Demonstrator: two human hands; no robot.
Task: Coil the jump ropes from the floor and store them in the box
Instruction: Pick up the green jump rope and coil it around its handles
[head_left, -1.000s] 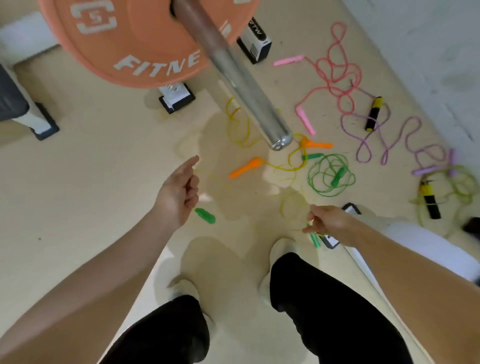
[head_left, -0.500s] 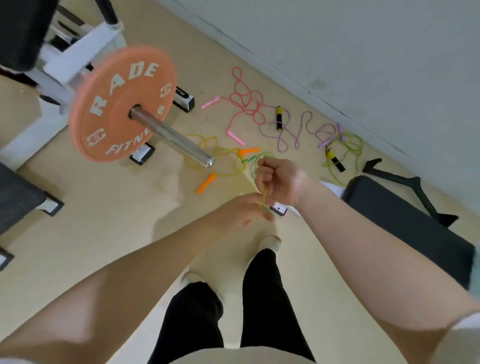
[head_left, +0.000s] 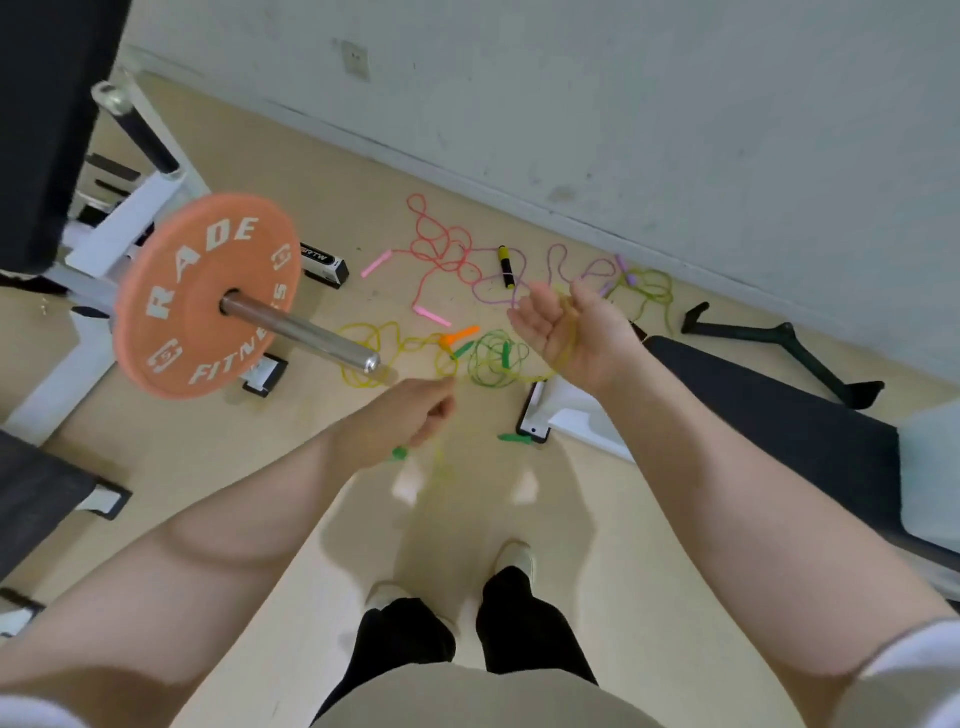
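1. The person is standing over the pale wooden floor (head_left: 171, 457) and winding one thin yellow-green jump rope (head_left: 570, 347); I judge this to be the coiling step, early in the task.
2. The right hand (head_left: 569, 325) is lying palm-up with straight, spread fingers, and the rope is looping around that palm rather than being pinched.
3. The left hand (head_left: 413, 415) is curling closed around the same rope lower down. A green handle (head_left: 399, 453) is showing just below it, and blurred slack is hanging toward the floor.
4. The rope's other green handle (head_left: 514, 439) is probably the one lying on the floor beside the white bench foot (head_left: 571, 410), though I cannot trace the cord to it.
5. Other ropes are waiting on the floor: a green coil (head_left: 491, 364), a yellow rope with an orange handle (head_left: 460, 334) near the steel barbell end (head_left: 311, 330), and a pink tangle (head_left: 441, 244) nearer the wall.
6. No box is showing anywhere.
7. The next move calls for the left hand to feed slack in even turns over the open palm while the trailing handle is lifting clear without snagging the barbell or bench.
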